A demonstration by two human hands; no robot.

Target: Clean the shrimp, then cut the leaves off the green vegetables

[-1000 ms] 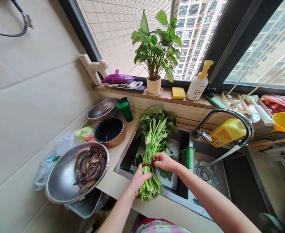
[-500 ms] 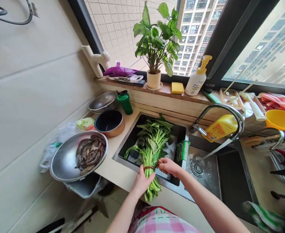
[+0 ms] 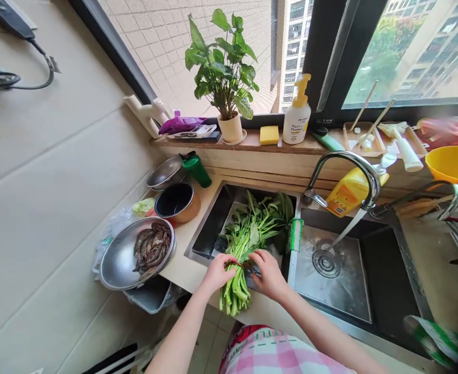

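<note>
A bundle of leafy greens (image 3: 252, 231) lies across the front edge of the left sink basin (image 3: 213, 228), leaves in the basin, cut stems hanging over the counter edge. A brown band (image 3: 236, 264) ties the stems. My left hand (image 3: 217, 272) is closed round the stems just left of the band. On the right side of the stems my right hand (image 3: 265, 272) has its fingers pinched at the band.
Water runs from the faucet (image 3: 353, 169) into the right basin (image 3: 332, 270). A steel bowl of shrimp (image 3: 141, 252) juts over the counter edge at left, a dark pot (image 3: 176, 202) behind it. A green scrubber (image 3: 294, 234) lies on the divider. A potted plant (image 3: 223, 67) and soap bottle (image 3: 297, 114) stand on the sill.
The bundle has sunk lower, with its leaves down in the basin. Both hands stay at the band; the right hand now lies more over the stems. My view has pulled back and risen.
</note>
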